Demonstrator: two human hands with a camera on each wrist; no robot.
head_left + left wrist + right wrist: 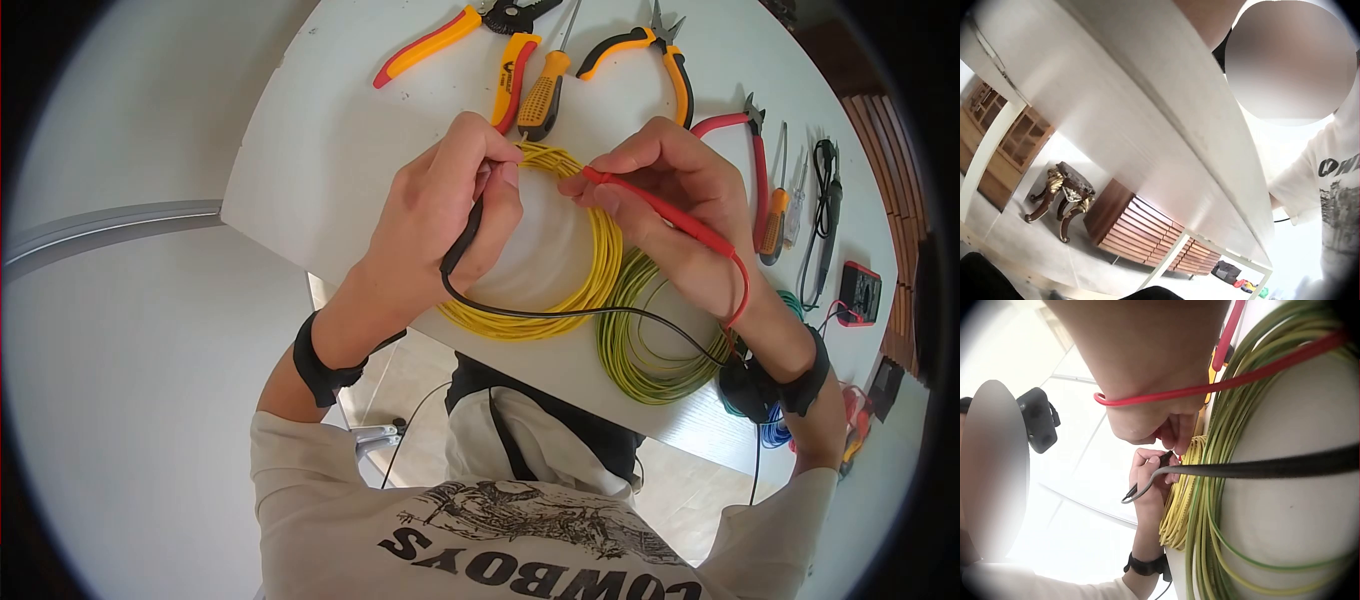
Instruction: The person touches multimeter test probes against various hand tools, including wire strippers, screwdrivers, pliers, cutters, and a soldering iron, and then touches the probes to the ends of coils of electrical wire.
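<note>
A yellow wire coil (590, 270) lies on the white table (330, 150), overlapping a green-yellow coil (640, 350) to its right. My left hand (505, 165) grips a black probe (465, 235) with its tip at the far side of the yellow coil. Its black lead (600, 315) runs across both coils. My right hand (590, 185) pinches a red probe (665, 212), whose tip also meets the yellow coil. In the right wrist view, the right hand (1169, 428) and left hand (1150, 472) meet at the yellow coil (1179, 512), with the red lead (1210, 390) looped under the palm.
Orange-red pliers (440, 40), a yellow-handled screwdriver (540, 95), black-orange pliers (655, 50), red cutters (757, 160) and small screwdrivers (775, 215) line the table's far side. A multimeter (858, 293) sits at the right. The table edge runs close to my body.
</note>
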